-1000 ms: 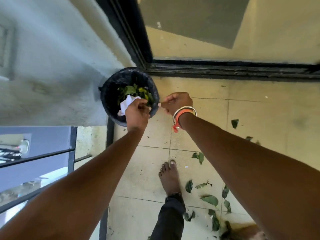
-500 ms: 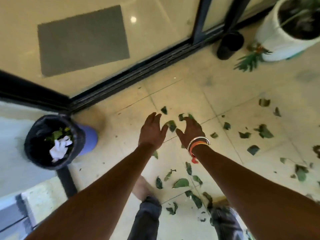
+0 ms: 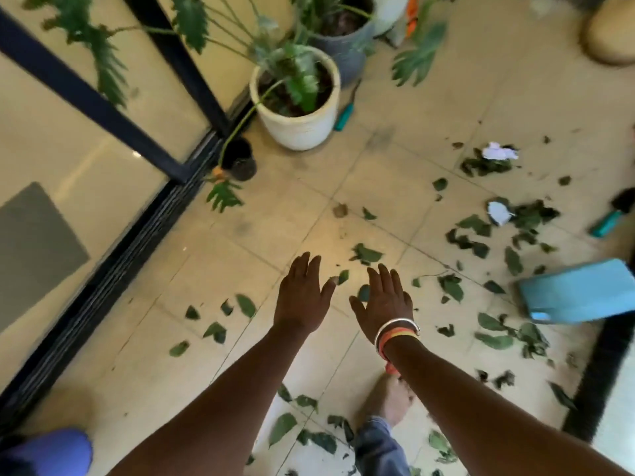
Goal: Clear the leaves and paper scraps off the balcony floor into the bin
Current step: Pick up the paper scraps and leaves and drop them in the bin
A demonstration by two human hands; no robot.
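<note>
A: Okay, head view only. Logging left hand [image 3: 302, 300] palm down over floor tiles [image 3: 192, 338], fingers straight and loose, holding nothing.
B: Same for right hand [image 3: 381, 304]?
A: Yep, flat too, fingers slightly spread, nothing held. Tagging bangles [image 3: 395, 333] at that wrist. Hands side by side, not touching each other. Can't tell whether touching the floor.
B: Where to mark leaves [image 3: 367, 254]?
A: Scattered all over the tiles. A few just past the fingertips, more left of the left forearm, thickest at right. Two paper scraps [image 3: 500, 152] well off to upper right, lying among leaf piles.
B: Bin?
A: Bottom-left corner, just a purple-blue side of bin [image 3: 51, 451], mostly cropped, well apart from both hands.
B: Anything else worth tagging?
A: White pot [image 3: 299, 128] with plant near door track [image 3: 103, 286], grey pot [image 3: 343, 53] behind it, small black pot [image 3: 240, 163] just beside. Light blue flat thing [image 3: 580, 293] at right edge, black bristles [image 3: 598, 372] below it. Bare foot [image 3: 388, 403] under right forearm.
</note>
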